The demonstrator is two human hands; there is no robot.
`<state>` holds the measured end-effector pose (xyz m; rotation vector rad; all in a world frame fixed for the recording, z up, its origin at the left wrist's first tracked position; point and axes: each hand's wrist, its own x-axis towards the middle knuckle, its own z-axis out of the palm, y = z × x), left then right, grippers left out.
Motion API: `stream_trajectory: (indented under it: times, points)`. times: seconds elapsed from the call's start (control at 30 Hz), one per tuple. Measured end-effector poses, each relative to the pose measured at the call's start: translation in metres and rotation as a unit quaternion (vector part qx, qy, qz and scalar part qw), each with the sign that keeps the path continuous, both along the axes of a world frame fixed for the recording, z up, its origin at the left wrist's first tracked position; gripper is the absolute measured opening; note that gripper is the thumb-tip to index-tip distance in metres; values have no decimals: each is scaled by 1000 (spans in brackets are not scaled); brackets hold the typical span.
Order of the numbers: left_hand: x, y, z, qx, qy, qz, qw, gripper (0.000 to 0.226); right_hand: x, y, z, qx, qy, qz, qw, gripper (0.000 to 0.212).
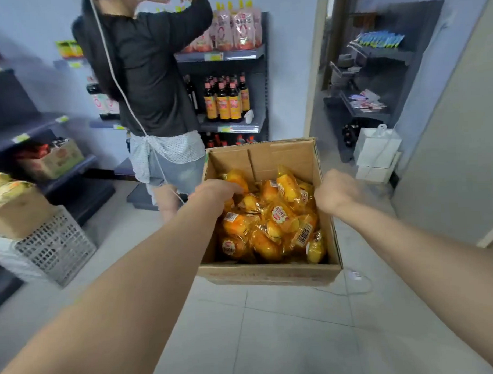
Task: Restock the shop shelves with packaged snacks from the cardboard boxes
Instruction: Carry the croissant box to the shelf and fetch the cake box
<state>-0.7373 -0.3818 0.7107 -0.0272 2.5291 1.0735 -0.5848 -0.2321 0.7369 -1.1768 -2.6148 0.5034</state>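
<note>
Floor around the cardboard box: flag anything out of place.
A white cable trails loose across the tiles right of the cardboard box, a likely trip hazard. Nothing spilled or damaged shows.

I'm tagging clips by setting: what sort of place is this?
Most likely a small grocery shop: dark metal shelves with price tags carry rows of sauce bottles and pink pouches, and an open cardboard box holds packaged snacks.

Fingertips of left hand (217, 192) buried among snack packs (271, 222); right hand (336, 193) fingers hidden behind box (268, 272) wall at 3 o'clock.
</note>
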Motion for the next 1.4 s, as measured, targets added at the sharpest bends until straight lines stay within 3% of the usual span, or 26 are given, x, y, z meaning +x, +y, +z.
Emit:
stream_trajectory:
  times: [0.4, 0.87, 1.17, 1.4]
  points:
    - [-121, -282, -8, -5, -7, 227, 974, 99, -196, -231, -7, -8, -9, 216, 976, 19]
    - [-240, -465, -46, -25, -51, 456, 888, 90, -423, -415, -45, 2, -53, 432, 901, 21]
    - [-301, -594, -69, -33, -88, 551, 829, 88, -543, -564, -79, 16, -65, 521, 851, 19]
    - [-369, -711, -85, -25, -101, 575, 812, 90, -628, -688, -106, 3, -89, 549, 831, 17]
